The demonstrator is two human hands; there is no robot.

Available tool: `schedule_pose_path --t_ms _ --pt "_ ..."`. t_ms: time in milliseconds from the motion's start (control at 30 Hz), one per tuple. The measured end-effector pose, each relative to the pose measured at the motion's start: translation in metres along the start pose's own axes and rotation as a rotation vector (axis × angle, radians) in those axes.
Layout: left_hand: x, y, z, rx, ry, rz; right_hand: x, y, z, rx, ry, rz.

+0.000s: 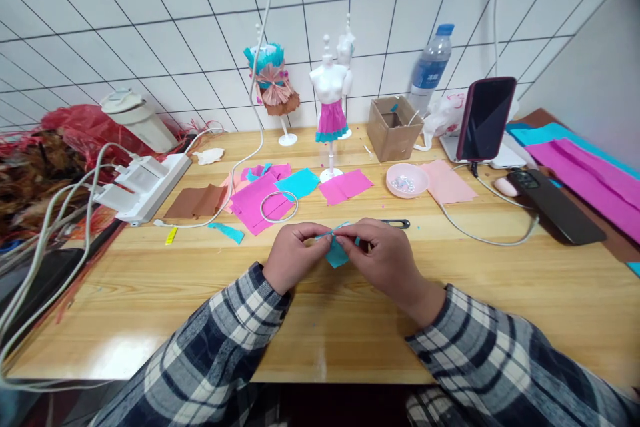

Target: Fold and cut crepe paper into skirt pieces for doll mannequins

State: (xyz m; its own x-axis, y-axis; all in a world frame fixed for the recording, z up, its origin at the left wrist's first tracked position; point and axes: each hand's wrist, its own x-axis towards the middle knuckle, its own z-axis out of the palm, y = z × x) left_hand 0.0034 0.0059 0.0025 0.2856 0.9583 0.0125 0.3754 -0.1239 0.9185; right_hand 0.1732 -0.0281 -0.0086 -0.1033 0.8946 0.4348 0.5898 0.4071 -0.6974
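Note:
A small piece of turquoise crepe paper (337, 254) is pinched between my two hands, above the wooden table. My left hand (299, 253) grips its left side with thumb and index finger. My right hand (383, 260) pinches it from the right, thumb close to the other thumb. Beyond my hands lie a white ring (279, 219) on magenta crepe paper (247, 203), a turquoise piece (297, 183) and another magenta piece (347, 187). A dark-handled tool (397, 223), partly hidden, lies behind my right hand. A mini mannequin (330, 83) wears a magenta skirt with turquoise trim.
At the back stand a decorated mannequin (277, 80), a cardboard box (393, 128) and a water bottle (431, 70). A pink bowl (407, 188) holds small shiny pieces. Phones (486, 120) and crepe sheets (590, 173) lie right; a power strip (155, 188) with cables is left.

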Motion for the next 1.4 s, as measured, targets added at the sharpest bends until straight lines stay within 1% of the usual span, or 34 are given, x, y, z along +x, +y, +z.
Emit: schedule_pose_path --t_ms 200,400,667,967,1067,1200,1400 --pt "-0.0009 0.0031 0.0 0.06 -0.004 0.023 0.0005 0.0015 -0.0007 -0.047 -0.004 0.003" --pt "-0.0038 0.0041 0.0019 0.171 0.065 0.099 0.0007 -0.0013 -0.0014 -0.051 0.021 -0.005" --pt "-0.0051 0.0064 0.0032 0.126 0.03 0.084 0.0016 -0.0038 0.0003 -0.027 0.032 0.079" --pt "-0.0042 0.005 0.0007 0.017 -0.003 0.046 0.0016 -0.003 -0.0009 0.016 0.036 0.057" --pt "-0.0049 0.0071 0.0009 0.031 -0.004 0.06 0.0021 -0.0017 0.0001 0.061 0.041 0.085" --pt "-0.0066 0.0102 0.0019 0.084 0.028 0.068 0.0033 0.0001 0.0005 0.138 0.02 0.146" --pt "-0.0068 0.008 0.0023 0.14 0.024 0.087 0.0044 -0.0001 -0.0002 0.076 -0.008 0.143"
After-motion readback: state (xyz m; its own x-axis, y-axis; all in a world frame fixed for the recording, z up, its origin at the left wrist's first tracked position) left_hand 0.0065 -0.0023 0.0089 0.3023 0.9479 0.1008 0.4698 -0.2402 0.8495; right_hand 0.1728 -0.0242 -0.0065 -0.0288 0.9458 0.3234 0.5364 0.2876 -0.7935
